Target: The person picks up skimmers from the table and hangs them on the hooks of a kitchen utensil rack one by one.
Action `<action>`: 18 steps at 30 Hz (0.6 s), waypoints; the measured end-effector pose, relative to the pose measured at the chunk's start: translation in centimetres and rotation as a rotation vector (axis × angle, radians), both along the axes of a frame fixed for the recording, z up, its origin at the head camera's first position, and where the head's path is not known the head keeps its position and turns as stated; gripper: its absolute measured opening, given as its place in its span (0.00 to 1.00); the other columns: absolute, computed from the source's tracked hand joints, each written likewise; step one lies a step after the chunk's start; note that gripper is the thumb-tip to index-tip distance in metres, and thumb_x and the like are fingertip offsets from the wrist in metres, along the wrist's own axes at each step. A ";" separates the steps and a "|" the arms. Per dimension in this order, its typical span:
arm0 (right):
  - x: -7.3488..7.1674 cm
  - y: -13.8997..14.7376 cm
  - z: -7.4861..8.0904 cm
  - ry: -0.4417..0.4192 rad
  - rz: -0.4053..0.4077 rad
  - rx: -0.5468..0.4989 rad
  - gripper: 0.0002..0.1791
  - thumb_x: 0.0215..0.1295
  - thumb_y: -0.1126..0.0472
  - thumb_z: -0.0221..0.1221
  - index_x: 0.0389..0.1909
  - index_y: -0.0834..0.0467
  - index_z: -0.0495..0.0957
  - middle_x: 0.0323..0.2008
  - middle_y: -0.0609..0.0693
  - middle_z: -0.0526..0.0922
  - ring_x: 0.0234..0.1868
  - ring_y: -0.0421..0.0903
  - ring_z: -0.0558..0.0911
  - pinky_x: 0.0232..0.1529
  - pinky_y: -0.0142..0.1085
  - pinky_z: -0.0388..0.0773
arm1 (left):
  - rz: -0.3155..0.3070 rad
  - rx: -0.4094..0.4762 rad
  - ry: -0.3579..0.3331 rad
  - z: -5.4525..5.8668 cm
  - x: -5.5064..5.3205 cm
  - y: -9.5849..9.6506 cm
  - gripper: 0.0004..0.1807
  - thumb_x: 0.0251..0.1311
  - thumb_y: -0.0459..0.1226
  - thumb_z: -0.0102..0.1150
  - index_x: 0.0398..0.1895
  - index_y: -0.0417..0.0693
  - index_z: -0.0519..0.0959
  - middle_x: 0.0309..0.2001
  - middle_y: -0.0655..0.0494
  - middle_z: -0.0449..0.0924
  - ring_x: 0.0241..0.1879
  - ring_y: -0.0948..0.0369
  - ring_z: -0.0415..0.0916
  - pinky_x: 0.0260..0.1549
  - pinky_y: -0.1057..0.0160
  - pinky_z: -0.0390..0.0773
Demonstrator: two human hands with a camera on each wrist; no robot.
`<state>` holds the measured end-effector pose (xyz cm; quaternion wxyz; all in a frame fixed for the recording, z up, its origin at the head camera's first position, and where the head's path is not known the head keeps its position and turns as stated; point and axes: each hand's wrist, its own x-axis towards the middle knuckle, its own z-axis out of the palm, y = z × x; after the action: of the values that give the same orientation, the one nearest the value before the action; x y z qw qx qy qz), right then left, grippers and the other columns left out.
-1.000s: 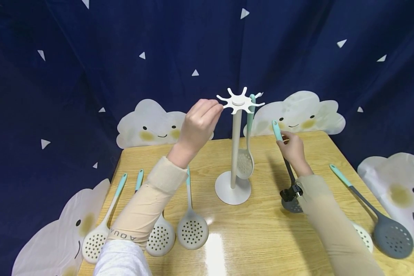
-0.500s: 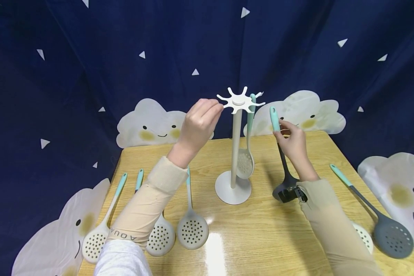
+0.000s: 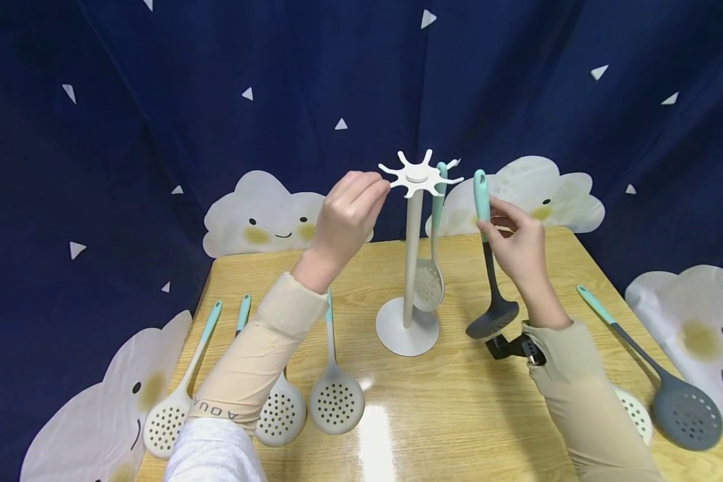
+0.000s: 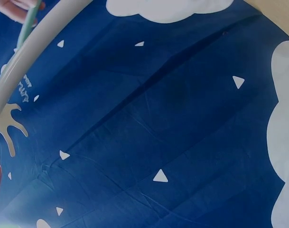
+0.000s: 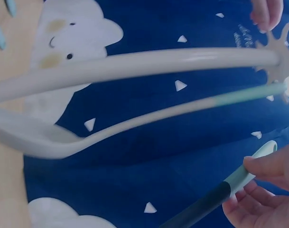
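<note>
A white utensil rack (image 3: 412,261) with a round base and a star of hooks stands mid-table. My left hand (image 3: 351,211) pinches the tip of one of its hooks from the left. A light grey skimmer (image 3: 428,284) with a mint handle hangs on the rack's right side. Right of it, my right hand (image 3: 521,244) grips another skimmer (image 3: 489,268), dark grey and perforated, by its mint handle between thumb and fingers. That skimmer is nearly upright, handle end up, its head above the table. The right wrist view shows its handle (image 5: 240,178) below the hanging one.
On the table's left lie several light skimmers (image 3: 336,402) with mint handles, one partly under my left forearm. A dark skimmer (image 3: 687,412) lies at the right edge, beside a light perforated head (image 3: 635,412) partly covered by my right sleeve. A blue curtain (image 3: 313,67) hangs behind.
My right hand has lifted the dark skimmer, and its head has swung left toward the rack and come out from behind the wrist. The left hand has stayed at the hook.
</note>
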<state>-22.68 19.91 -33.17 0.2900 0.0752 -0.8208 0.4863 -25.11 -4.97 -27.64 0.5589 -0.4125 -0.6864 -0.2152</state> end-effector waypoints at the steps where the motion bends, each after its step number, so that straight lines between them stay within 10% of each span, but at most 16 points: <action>1: 0.2 -0.1 0.3 0.004 0.010 -0.011 0.20 0.56 0.71 0.60 0.52 0.65 0.75 0.39 0.61 0.80 0.33 0.27 0.75 0.33 0.17 0.74 | -0.001 0.000 0.000 0.0 0.0 0.0 0.09 0.60 0.29 0.52 0.27 0.33 0.80 0.29 0.47 0.80 0.29 0.52 0.75 0.37 0.64 0.78; 18: 2.4 -1.9 3.1 0.049 0.120 -0.077 0.20 0.54 0.75 0.59 0.50 0.65 0.76 0.40 0.53 0.81 0.34 0.30 0.79 0.34 0.21 0.77 | 0.001 0.001 -0.002 0.1 0.1 0.1 0.08 0.60 0.28 0.53 0.27 0.33 0.80 0.29 0.46 0.80 0.30 0.52 0.75 0.37 0.64 0.78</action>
<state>-20.23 18.03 -30.10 0.2830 0.1248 -0.7882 0.5320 -25.05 -4.91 -27.55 0.5588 -0.4116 -0.6868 -0.2159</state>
